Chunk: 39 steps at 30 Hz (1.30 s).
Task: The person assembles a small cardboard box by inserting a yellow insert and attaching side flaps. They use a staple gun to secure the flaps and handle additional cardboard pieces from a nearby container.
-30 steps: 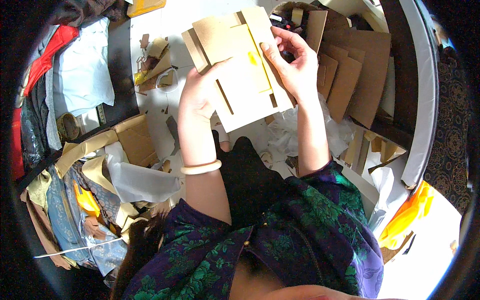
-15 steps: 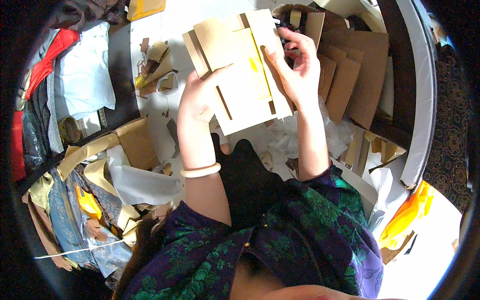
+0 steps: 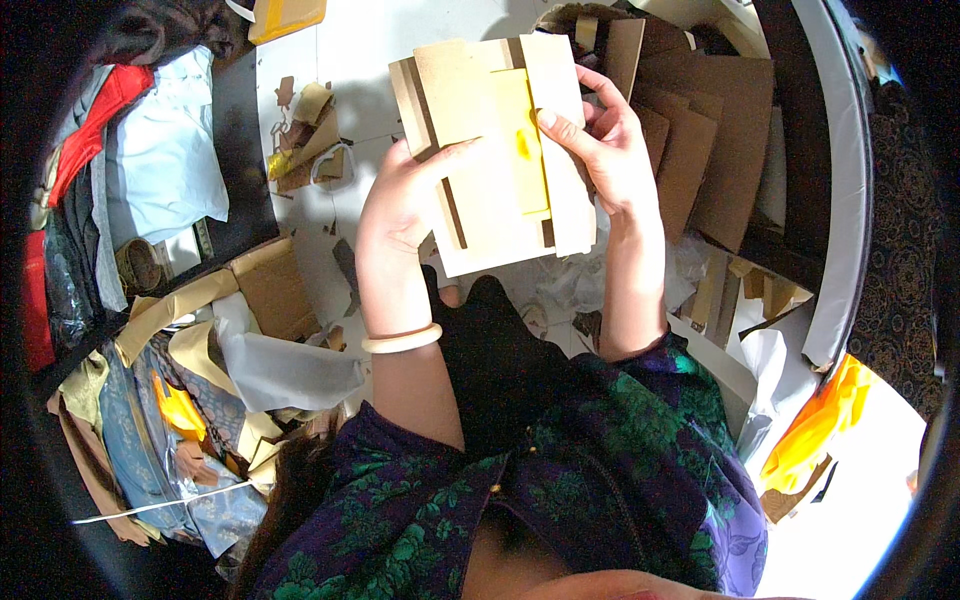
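Between my two hands is a flat cardboard piece (image 3: 490, 205) with folded flaps and dark gaps along its sides. A yellow patch (image 3: 533, 150) shows near its right flap; whether this is tape or something underneath, I cannot tell. My left hand (image 3: 393, 200) grips the left edge, thumb across the front face and the other fingers hidden behind. On the right edge, my right hand (image 3: 620, 150) presses its thumb on the front, with its fingers curled at the back. The piece is held up in front of my knees, slightly tilted.
Cardboard sheets (image 3: 735, 150) lean in a row at the right. Scraps of cardboard (image 3: 310, 135) lie on the pale floor, with clear plastic (image 3: 590, 280) beyond my knees. At the left stands an open carton (image 3: 280, 285) beside patterned fabric (image 3: 135, 430). An orange bag (image 3: 815, 425) lies at lower right.
The cardboard piece has shifted slightly right and turned a little more upright. My right hand has moved a bit right and down along its edge, and its fingers have closed in behind it.
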Available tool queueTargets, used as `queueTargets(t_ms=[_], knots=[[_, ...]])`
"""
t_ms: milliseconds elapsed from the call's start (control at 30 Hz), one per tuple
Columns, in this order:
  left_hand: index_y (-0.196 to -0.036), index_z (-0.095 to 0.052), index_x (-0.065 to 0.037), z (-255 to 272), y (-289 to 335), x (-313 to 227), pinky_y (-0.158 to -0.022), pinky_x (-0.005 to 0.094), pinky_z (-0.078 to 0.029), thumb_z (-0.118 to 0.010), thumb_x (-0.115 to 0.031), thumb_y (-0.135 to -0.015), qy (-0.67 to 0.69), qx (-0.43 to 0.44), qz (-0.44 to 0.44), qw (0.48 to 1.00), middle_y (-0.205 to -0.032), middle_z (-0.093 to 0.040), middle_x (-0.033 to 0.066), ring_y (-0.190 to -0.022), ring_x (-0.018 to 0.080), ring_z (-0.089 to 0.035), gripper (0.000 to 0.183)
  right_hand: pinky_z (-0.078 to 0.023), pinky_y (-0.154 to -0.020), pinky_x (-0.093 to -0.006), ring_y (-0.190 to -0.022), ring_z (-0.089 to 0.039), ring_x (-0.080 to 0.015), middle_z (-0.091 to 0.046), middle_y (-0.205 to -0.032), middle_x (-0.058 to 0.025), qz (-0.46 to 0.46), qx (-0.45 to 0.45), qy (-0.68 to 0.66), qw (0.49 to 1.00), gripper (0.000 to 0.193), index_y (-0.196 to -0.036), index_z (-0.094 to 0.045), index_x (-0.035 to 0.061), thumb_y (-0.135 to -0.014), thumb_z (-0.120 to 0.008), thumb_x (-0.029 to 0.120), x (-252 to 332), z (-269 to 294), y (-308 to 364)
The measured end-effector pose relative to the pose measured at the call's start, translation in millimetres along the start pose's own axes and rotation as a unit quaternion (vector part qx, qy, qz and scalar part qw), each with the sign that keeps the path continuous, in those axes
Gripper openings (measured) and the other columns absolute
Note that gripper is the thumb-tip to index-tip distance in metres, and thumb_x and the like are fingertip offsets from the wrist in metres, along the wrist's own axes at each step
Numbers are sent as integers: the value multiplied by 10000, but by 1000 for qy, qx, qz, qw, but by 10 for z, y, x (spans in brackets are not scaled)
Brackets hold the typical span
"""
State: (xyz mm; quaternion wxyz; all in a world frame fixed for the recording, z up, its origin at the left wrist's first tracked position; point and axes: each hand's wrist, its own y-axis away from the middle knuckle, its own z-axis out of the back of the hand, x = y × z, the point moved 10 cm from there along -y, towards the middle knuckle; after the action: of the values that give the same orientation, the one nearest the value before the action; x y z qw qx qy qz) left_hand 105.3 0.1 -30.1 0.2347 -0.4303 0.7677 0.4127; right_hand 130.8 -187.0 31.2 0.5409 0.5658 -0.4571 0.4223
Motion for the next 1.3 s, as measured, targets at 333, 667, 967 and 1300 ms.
queueTargets(t_ms=[333,667,967,1300], knots=[[-1121,-658,17,-296,232,-479,-860,343,-580,-854,-36,-725,-132,71,-192,970,-1070,-729,89,-985,166,-701,445,-519,-970,-378,-1113,-652,-245,-670,-1206,-192,199,-13,-2,980,854,-1465,-362,-3,-758,-840,16,526,-3,427],[-1141,-650,21,-424,336,-582,-862,328,-567,-863,-7,-692,-110,104,-238,959,-1079,-728,84,-980,160,-696,499,-498,-1000,-391,-1142,-639,-253,-657,-1235,-189,237,-27,0,971,900,-1470,-336,4,-739,-861,39,589,44,605],[-1238,-614,39,-259,108,-208,-922,324,-533,-737,-45,-821,-79,60,-58,993,-1153,-700,120,-1033,192,-681,443,-543,-923,-350,-1064,-670,-215,-683,-1193,-179,148,-40,28,988,745,-1462,-455,30,-810,-815,51,326,71,293],[-1151,-655,47,-160,43,-123,-869,329,-555,-804,-121,-811,-32,24,-39,998,-1068,-718,130,-970,204,-701,407,-537,-938,-342,-1062,-671,-197,-699,-1171,-162,91,-31,-52,994,718,-1434,-485,21,-798,-817,23,122,46,186]])
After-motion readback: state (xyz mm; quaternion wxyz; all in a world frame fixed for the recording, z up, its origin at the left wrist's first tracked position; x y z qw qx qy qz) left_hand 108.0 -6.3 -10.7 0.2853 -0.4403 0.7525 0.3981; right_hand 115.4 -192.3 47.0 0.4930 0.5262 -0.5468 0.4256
